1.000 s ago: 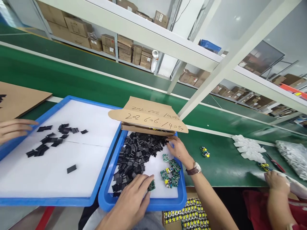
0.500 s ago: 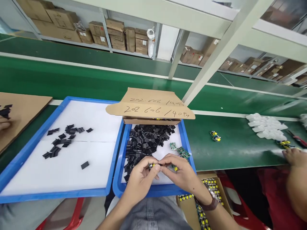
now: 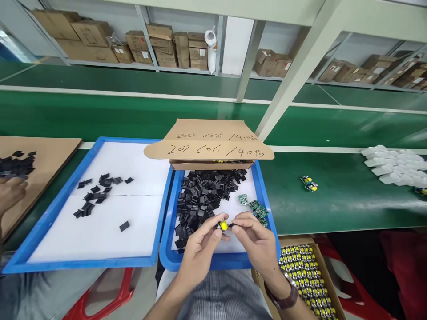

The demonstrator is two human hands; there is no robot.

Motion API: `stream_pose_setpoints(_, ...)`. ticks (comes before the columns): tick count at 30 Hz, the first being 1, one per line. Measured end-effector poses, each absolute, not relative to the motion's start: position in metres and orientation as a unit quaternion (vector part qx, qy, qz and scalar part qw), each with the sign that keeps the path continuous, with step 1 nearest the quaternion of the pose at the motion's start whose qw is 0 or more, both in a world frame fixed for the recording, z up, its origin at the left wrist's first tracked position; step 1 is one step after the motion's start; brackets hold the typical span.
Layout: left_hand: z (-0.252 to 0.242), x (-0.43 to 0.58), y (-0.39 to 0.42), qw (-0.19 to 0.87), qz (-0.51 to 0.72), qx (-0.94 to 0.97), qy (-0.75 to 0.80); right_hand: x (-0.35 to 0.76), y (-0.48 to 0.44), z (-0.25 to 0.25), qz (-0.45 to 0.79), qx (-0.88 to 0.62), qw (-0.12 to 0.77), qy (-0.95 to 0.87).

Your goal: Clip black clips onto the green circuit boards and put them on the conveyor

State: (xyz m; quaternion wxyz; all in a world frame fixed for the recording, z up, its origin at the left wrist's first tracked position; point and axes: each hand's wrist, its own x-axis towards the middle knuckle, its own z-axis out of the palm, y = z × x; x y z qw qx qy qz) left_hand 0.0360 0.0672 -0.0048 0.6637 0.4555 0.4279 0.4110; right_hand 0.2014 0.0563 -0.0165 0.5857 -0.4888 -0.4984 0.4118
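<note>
My left hand [image 3: 202,244] pinches a small electronic component [image 3: 223,226] with a yellow top and a metallic body. My right hand [image 3: 256,242] holds a small black piece [image 3: 231,226] between thumb and fingertips, right beside the component; whether the two touch I cannot tell. Both hands are above the near part of a blue-rimmed tray [image 3: 169,255]. A heap of black pieces [image 3: 200,200] fills the tray's left side. Several green circuit boards [image 3: 258,209] lie on its right side, partly behind my right hand.
An open cardboard box [image 3: 210,165] with handwriting on its flap stands at the tray's far end. Left is a larger tray [image 3: 140,226] with scattered black pieces. A carton of yellow-topped components [image 3: 305,275] sits low at right. A co-worker's hand [image 3: 11,193] is at far left.
The view has turned slightly. My hands have shifted a little to the right and slightly apart, showing more of the yellow top. The right-hand co-worker's hand has left the view.
</note>
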Motion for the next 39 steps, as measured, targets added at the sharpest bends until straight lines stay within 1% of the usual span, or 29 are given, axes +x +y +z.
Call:
stream_pose_setpoints(4,-0.008,0.037,0.062,0.695,0.413,0.421,0.411,0.214,0.052,-0.018,0.417,-0.496,0.584,-0.488)
stream_pose_setpoints(6,-0.01,0.036,0.061,0.69,0.415,0.414,0.423,0.217,0.048,-0.019,0.413,-0.501,0.583,-0.488)
stream_pose_setpoints(8,-0.011,0.035,0.061,0.653,0.411,0.445,0.455,0.218,0.044,-0.02,0.407,-0.514,0.582,-0.481)
stream_pose_setpoints(13,-0.013,0.031,0.058,0.488,0.384,0.587,0.52,0.212,0.036,-0.021,0.415,-0.518,0.568,-0.487)
stream_pose_setpoints(15,-0.014,0.03,0.055,0.455,0.382,0.62,0.513,0.208,0.034,-0.021,0.422,-0.508,0.563,-0.497)
stream_pose_setpoints(17,-0.014,0.029,0.052,0.447,0.378,0.633,0.506,0.206,0.033,-0.021,0.43,-0.506,0.559,-0.497)
stream_pose_setpoints(20,-0.014,0.026,0.05,0.465,0.361,0.63,0.506,0.205,0.033,-0.021,0.437,-0.515,0.553,-0.487)
stream_pose_setpoints(24,-0.011,0.019,0.05,0.495,0.37,0.635,0.463,0.207,0.034,-0.019,0.427,-0.513,0.552,-0.501)
stream_pose_setpoints(27,-0.008,0.015,0.05,0.565,0.353,0.608,0.431,0.208,0.034,-0.016,0.421,-0.495,0.55,-0.525)
stream_pose_setpoints(30,-0.007,0.014,0.05,0.647,0.38,0.522,0.406,0.207,0.033,-0.014,0.421,-0.472,0.548,-0.548)
stream_pose_setpoints(33,-0.01,0.013,0.05,0.699,0.398,0.455,0.383,0.204,0.032,-0.015,0.406,-0.464,0.546,-0.567)
stream_pose_setpoints(39,-0.017,0.012,0.051,0.722,0.397,0.433,0.366,0.201,0.032,-0.015,0.376,-0.48,0.543,-0.578)
